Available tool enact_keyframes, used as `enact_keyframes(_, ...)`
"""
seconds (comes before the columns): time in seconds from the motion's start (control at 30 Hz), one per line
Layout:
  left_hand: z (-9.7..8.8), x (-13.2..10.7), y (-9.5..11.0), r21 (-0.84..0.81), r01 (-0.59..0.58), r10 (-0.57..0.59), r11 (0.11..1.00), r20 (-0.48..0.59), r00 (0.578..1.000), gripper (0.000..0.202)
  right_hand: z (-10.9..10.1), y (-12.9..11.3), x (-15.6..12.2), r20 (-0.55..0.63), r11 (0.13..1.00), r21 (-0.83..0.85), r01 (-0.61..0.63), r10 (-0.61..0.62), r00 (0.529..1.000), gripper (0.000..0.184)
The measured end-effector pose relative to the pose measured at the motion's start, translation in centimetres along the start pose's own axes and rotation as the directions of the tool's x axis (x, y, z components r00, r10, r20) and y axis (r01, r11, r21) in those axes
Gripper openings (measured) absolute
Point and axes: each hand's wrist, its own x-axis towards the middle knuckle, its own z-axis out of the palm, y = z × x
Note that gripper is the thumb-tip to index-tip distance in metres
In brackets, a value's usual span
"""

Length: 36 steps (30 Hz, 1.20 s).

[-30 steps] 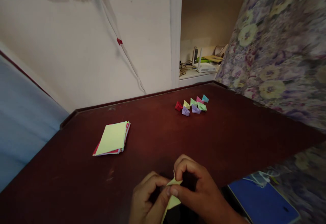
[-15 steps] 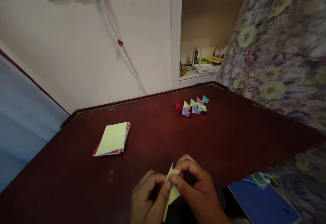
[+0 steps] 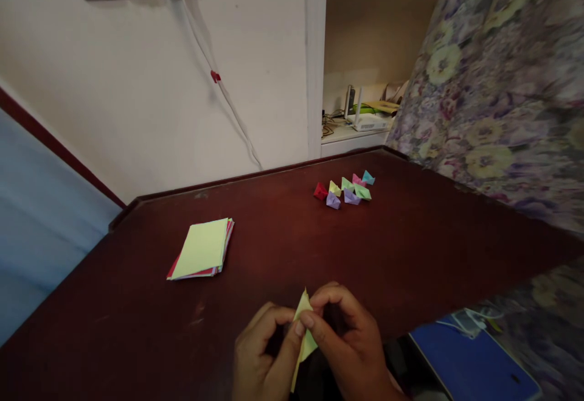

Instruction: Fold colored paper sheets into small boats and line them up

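Observation:
Near the table's front edge, my left hand (image 3: 270,349) pinches a folded piece of pale yellow paper (image 3: 306,345) between thumb and forefinger. On its other side my right hand (image 3: 349,340) grips the same paper, thumb pressed on the near face. The paper stands tilted, with a pointed tip upward and a narrow folded strip along its left edge. Part of it is hidden behind my fingers. A stack of coloured paper (image 3: 201,247), pale yellow on top, lies to the left. Several small folded paper boats (image 3: 351,196) in red, yellow, green, purple, pink and blue sit farther back.
A dark red table (image 3: 269,237) meets the wall, where a white cable (image 3: 235,115) hangs. A white router (image 3: 371,122) stands on a shelf. A floral curtain (image 3: 493,97) borders the right, with a blue flat object (image 3: 474,358) below the table's edge.
My right hand has shifted slightly left, and the paper's upper right flap has folded inward, so its top now narrows to a point. The stack and boats have stayed put.

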Motion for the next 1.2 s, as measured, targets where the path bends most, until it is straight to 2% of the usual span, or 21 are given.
enact_keyframes(0.17,-0.1,0.0,0.0,0.058,-0.068,0.068,0.996,0.001,0.998,0.018,-0.2,-0.3,0.2,0.045,1.0,0.007,-0.018,0.017,0.999,0.011)
enact_keyframes(0.37,-0.5,0.0,-0.2,0.14,-0.189,0.19,0.972,0.009,0.982,0.016,-0.4,-0.8,0.7,0.134,0.985,0.036,-0.171,0.165,0.977,0.015)
enact_keyframes(0.47,-0.5,0.1,-0.1,0.153,-0.201,0.202,0.968,0.009,0.979,0.016,-0.6,-1.3,0.9,0.183,0.967,0.061,-0.247,0.232,0.955,0.017)
enact_keyframes(0.67,-0.2,0.2,0.1,0.128,-0.211,0.212,0.969,0.008,0.977,0.017,-1.1,-2.0,1.3,0.257,0.952,0.035,-0.305,0.287,0.923,0.021)
enact_keyframes(0.97,-0.3,0.1,-0.1,0.147,-0.145,0.138,0.978,0.053,0.989,0.022,-1.5,-1.5,1.0,0.232,0.984,0.007,-0.18,0.174,0.957,0.017)
enact_keyframes(1.2,-0.3,0.4,-0.2,0.112,-0.101,0.099,0.989,0.028,0.995,0.021,-1.3,-1.2,0.9,0.176,0.989,-0.049,-0.138,0.144,0.974,0.01)
